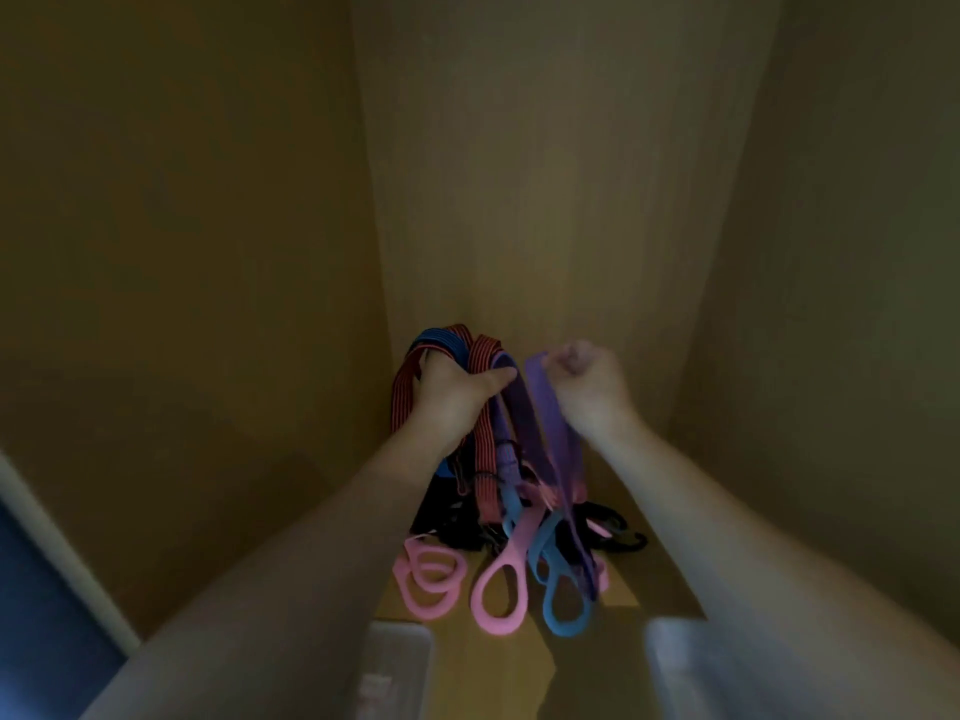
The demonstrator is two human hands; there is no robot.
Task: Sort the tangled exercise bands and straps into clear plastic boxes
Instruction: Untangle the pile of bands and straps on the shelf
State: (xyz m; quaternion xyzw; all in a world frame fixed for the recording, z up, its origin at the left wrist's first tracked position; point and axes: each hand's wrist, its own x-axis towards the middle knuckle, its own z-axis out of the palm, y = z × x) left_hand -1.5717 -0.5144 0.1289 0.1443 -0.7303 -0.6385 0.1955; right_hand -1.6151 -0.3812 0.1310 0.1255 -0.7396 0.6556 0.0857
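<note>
**Left hand (457, 384) and right hand (584, 376) closed on the tangle (498, 491) — sorting judged barely begun**

The left hand is wrapped round a bunch of striped bands (480, 356), held up above the wooden shelf (519, 646). The right hand is curled tight, with a purple strap (545, 413) pinched near its top. Pink loop handles (496, 589) and a blue loop handle (563, 610) hang below, knotted together. Two clear plastic boxes (400, 662) are seen at the near edge. Nothing can be made out inside them, so nearly all the sorting is judged left.
</note>
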